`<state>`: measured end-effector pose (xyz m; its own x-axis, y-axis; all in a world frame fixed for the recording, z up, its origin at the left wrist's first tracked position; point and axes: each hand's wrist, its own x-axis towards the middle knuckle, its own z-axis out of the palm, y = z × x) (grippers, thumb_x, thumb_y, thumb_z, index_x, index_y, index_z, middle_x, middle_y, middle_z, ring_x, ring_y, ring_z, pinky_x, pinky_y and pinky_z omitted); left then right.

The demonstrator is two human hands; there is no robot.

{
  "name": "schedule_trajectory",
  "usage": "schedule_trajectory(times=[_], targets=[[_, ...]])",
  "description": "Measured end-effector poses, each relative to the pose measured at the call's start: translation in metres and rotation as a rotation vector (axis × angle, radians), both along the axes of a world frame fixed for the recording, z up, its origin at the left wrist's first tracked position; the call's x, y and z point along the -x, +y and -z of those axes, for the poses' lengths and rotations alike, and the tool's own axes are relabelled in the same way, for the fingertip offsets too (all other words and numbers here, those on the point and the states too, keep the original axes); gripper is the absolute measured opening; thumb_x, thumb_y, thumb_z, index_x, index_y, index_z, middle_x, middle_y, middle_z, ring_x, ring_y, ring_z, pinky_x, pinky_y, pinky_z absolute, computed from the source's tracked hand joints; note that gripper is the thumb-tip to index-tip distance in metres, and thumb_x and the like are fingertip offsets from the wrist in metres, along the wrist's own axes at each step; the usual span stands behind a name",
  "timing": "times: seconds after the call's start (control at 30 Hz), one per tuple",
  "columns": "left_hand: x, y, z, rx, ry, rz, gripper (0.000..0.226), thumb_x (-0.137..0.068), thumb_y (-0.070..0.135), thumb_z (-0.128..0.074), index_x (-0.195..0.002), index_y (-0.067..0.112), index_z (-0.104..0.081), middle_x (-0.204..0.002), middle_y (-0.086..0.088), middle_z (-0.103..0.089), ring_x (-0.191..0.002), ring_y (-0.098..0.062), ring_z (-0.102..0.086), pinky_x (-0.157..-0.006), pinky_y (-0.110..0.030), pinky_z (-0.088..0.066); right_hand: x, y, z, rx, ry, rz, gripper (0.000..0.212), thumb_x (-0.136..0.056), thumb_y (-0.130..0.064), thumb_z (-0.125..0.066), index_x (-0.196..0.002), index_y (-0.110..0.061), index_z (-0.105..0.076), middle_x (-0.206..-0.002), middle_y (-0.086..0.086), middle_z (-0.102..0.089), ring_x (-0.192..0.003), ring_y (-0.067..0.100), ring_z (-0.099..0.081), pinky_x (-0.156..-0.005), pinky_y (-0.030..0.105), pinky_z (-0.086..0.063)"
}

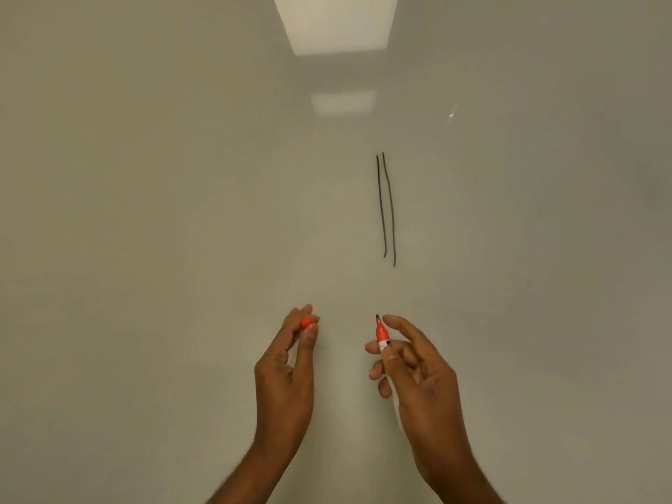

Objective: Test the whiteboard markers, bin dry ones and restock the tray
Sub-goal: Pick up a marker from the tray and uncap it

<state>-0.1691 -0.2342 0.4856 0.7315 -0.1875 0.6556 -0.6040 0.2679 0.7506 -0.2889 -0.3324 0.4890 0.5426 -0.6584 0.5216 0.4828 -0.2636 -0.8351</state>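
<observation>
A whiteboard point(182, 176) fills the whole view. Two thin dark vertical strokes point(387, 209) run side by side on it, right of centre. My right hand point(414, 380) grips an uncapped marker point(381, 334) with a red collar and white barrel, its dark tip pointing up a little short of the board. My left hand point(287, 372) pinches the red cap point(306, 323) between thumb and fingertips, level with the marker tip and apart from it. The marker's lower barrel is hidden inside my right hand.
Ceiling lights reflect as bright patches point(338, 23) at the top of the board. No tray, bin or other markers appear in this view.
</observation>
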Motion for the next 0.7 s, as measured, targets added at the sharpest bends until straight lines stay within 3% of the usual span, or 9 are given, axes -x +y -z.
schedule_trajectory(times=[0.1, 0.2, 0.3, 0.37, 0.43, 0.57, 0.63, 0.7], targets=[[-0.011, -0.012, -0.013, -0.045, -0.217, -0.074, 0.027, -0.099, 0.033, -0.056, -0.124, 0.034, -0.065, -0.153, 0.016, -0.049, -0.147, 0.007, -0.029, -0.104, 0.001, -0.03, 0.005, -0.009, -0.023, -0.115, -0.151, -0.065, 0.024, -0.099, -0.003, -0.051, -0.106, -0.012, -0.072, -0.102, 0.012, -0.073, -0.078, 0.025, -0.067, -0.066, 0.026, -0.056], [-0.03, -0.024, -0.025, -0.057, -0.424, -0.156, 0.024, -0.1, 0.025, -0.057, -0.119, 0.038, -0.061, -0.16, 0.016, -0.039, -0.155, -0.006, -0.02, -0.119, -0.024, -0.025, 0.007, -0.018, -0.037, -0.338, -0.247, -0.29, 0.031, -0.1, -0.002, -0.044, -0.109, -0.007, -0.074, -0.108, 0.021, -0.07, -0.086, 0.027, -0.067, -0.072, 0.029, -0.06], [-0.049, -0.038, -0.039, -0.048, -0.57, -0.205, 0.02, -0.101, 0.019, -0.059, -0.12, 0.019, -0.068, -0.163, 0.004, -0.036, -0.157, -0.015, -0.015, -0.122, -0.042, -0.023, 0.006, -0.027, -0.048, -0.402, -0.298, -0.358, 0.031, -0.094, 0.001, -0.052, -0.117, -0.008, -0.071, -0.113, 0.024, -0.069, -0.093, 0.026, -0.069, -0.075, 0.029, -0.06], [-0.059, -0.047, -0.051, -0.057, -0.669, -0.257, 0.023, -0.105, 0.023, -0.057, -0.122, 0.013, -0.069, -0.163, -0.003, -0.036, -0.158, -0.02, -0.015, -0.124, -0.048, -0.024, 0.005, -0.031, -0.055, -0.349, -0.32, -0.299, 0.034, -0.084, -0.006, -0.069, -0.117, -0.01, -0.07, -0.113, 0.021, -0.07, -0.096, 0.026, -0.071, -0.075, 0.029, -0.059], [-0.068, -0.055, -0.063, -0.068, -0.787, -0.322, 0.031, -0.103, 0.026, -0.053, -0.124, 0.009, -0.069, -0.161, -0.009, -0.039, -0.157, -0.025, -0.018, -0.125, -0.052, -0.022, 0.004, -0.033, -0.064, -0.274, -0.315, -0.189, 0.043, -0.075, -0.025, -0.081, -0.115, -0.013, -0.072, -0.109, 0.019, -0.072, -0.098, 0.027, -0.071, -0.077, 0.033, -0.058], [-0.084, -0.07, -0.085, -0.06, -0.918, -0.399, 0.036, -0.101, 0.025, -0.056, -0.129, 0.007, -0.068, -0.159, -0.014, -0.042, -0.155, -0.031, -0.025, -0.126, -0.054, -0.02, -0.002, -0.04, -0.08, -0.112, -0.316, 0.073, 0.053, -0.082, -0.064, -0.062, -0.112, -0.022, -0.074, -0.099, 0.011, -0.076, -0.102, 0.025, -0.071, -0.089, 0.042, -0.052], [-0.09, -0.078, -0.094, -0.043, -0.947, -0.416, 0.037, -0.1, 0.025, -0.058, -0.131, 0.008, -0.067, -0.158, -0.014, -0.043, -0.154, -0.032, -0.027, -0.126, -0.055, -0.02, -0.004, -0.043, -0.088, -0.015, -0.294, 0.185, 0.044, -0.091, -0.061, -0.053, -0.107, -0.026, -0.075, -0.096, 0.003, -0.077, -0.106, 0.019, -0.068, -0.099, 0.04, -0.048], [-0.095, -0.085, -0.103, -0.018, -0.984, -0.432, 0.036, -0.099, 0.022, -0.062, -0.132, 0.007, -0.067, -0.157, -0.014, -0.044, -0.154, -0.033, -0.028, -0.124, -0.059, -0.022, -0.004, -0.044, -0.097, 0.057, -0.288, 0.269, 0.031, -0.091, -0.046, -0.051, -0.099, -0.026, -0.073, -0.093, -0.004, -0.077, -0.106, 0.005, -0.065, -0.099, 0.028, -0.043]])
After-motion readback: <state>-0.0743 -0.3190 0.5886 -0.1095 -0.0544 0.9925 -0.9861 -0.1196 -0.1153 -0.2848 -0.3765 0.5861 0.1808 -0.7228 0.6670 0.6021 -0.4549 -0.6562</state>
